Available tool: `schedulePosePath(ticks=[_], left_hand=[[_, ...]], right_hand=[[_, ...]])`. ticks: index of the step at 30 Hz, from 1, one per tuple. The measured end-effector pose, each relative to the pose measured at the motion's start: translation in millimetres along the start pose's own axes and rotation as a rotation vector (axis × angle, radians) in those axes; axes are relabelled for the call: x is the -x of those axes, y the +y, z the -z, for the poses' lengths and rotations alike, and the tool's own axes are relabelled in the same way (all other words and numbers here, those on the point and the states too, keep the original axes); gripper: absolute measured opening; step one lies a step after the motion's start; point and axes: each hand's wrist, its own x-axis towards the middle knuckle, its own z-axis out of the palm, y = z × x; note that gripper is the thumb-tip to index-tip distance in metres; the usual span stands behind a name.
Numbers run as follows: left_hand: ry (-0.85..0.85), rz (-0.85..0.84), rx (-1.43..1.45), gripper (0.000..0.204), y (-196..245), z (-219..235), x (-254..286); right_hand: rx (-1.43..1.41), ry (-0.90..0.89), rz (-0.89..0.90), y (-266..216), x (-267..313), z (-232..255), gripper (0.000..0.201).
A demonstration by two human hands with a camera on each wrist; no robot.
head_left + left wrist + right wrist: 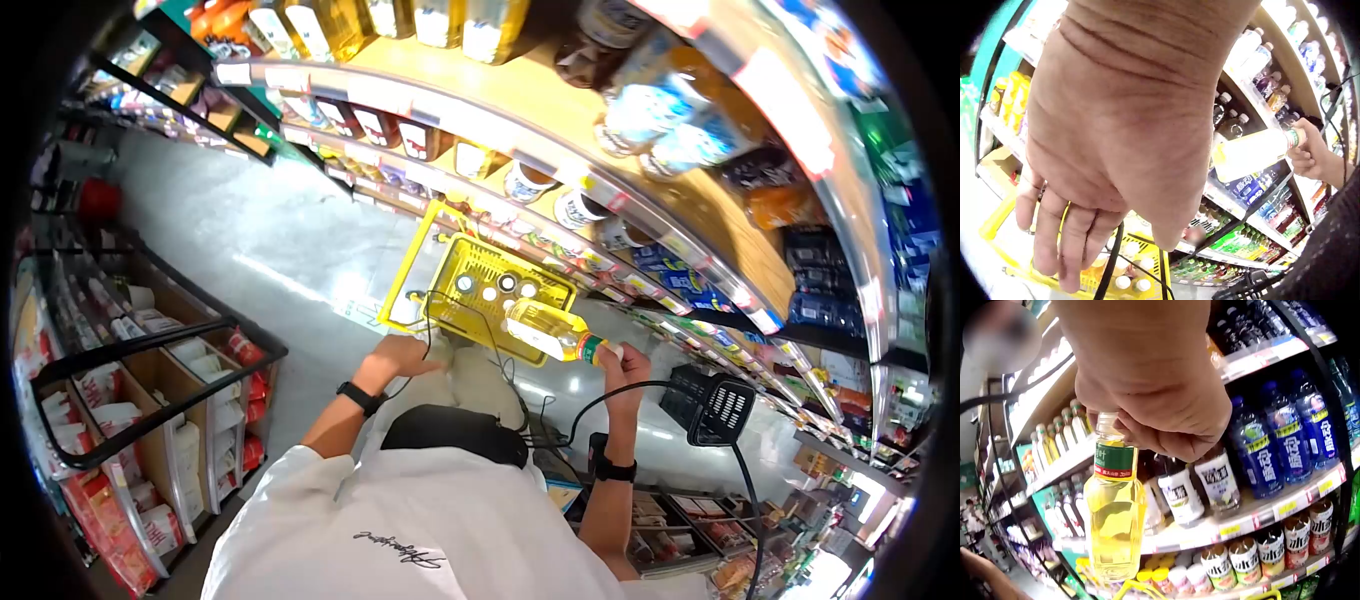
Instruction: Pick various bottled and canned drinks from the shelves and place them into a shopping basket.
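My right hand [625,372] grips the neck of a bottle of clear yellow drink [545,328]. In the right wrist view the bottle [1113,525] hangs upright below the fist, with a green and red label around its neck. A yellow shopping basket [512,257] stands in front of my legs, its handle [402,270] tipped to the left. Inside are several bottles [1124,282] with pale caps, seen from above. My left hand [1116,150] holds nothing; its fingers hang loosely extended near the basket, palm towards the wrist camera.
Drink shelves [450,105] run along the front and right, with blue-labelled bottles [1266,450] and iced tea bottles [1272,550]. A black basket [715,408] is at the right. Cables [600,395] cross near both hands. A left shelf [150,400] holds packaged goods.
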Motion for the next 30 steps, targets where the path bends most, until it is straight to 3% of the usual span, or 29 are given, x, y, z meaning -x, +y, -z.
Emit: schedulePosePath(ticks=[4, 7, 10, 12, 13, 15, 16, 17, 19, 21, 22, 25, 27, 28, 30], left_hand=[[0.127, 0.078, -0.025, 0.075, 45.6, 32.4, -4.9], [0.297, -0.071, -0.046, 0.087, 97.5, 71.9, 8.4], [0.564, -0.409, 0.005, 0.094, 156.9, 109.4, 37.3], [0.678, -0.598, -0.016, 0.099, 181.1, 119.3, 43.2], [0.702, -0.592, -0.001, 0.093, 191.6, 121.4, 46.1], [0.766, -0.593, 0.0, 0.085, 200.1, 128.0, 54.9], [0.775, -0.597, -0.005, 0.085, 197.4, 128.2, 55.0], [0.821, -0.586, 0.1, 0.081, 192.7, 127.2, 54.0], [0.861, -0.575, 0.201, 0.077, 179.7, 134.8, 57.4], [0.935, -0.574, 0.288, 0.076, 160.5, 151.3, 59.2], [1.034, -0.646, 0.305, 0.076, 145.2, 159.6, 53.1], [1.123, -0.611, 0.584, 0.082, 107.7, 202.0, 61.1], [1.21, -0.685, 0.697, 0.085, 62.0, 231.7, 37.4], [1.323, -0.833, 0.637, 0.088, 51.9, 260.0, 45.6], [1.469, -0.886, 0.578, 0.09, 20.4, 301.9, 46.6]], right_hand=[[-0.066, -0.029, 0.101, -20.5, 5.1, 40.9, 0.026], [-0.119, -0.037, 0.198, -33.4, 4.3, 52.8, 0.026], [-0.15, -0.04, 0.226, -57.8, 9.3, 47.0, 0.027], [-0.01, -0.085, 0.198, -88.2, 19.2, 37.0, 0.03], [-0.088, -0.066, 0.179, -97.2, 23.3, 27.2, 0.034], [0.063, -0.021, 0.305, -100.3, 22.6, 14.2, 0.037], [0.115, -0.005, 0.332, -109.7, 24.0, 9.8, 0.04], [0.213, -0.021, 0.364, -120.8, 27.3, 8.0, 0.031], [0.309, -0.009, 0.536, -143.3, 31.1, -8.4, 0.032], [0.312, -0.044, 0.566, -156.9, 33.9, -30.4, 0.032], [0.318, -0.084, 0.596, -163.9, 34.8, -43.4, 0.033], [0.136, -0.194, 0.445, -185.8, 37.9, -83.7, 0.031], [0.133, -0.178, 0.371, -173.1, 31.3, -100.6, 0.027], [0.13, -0.171, 0.303, -166.4, 28.2, -108.7, 0.023], [0.155, -0.119, 0.3, -161.3, 24.6, -127.8, 0.021]])
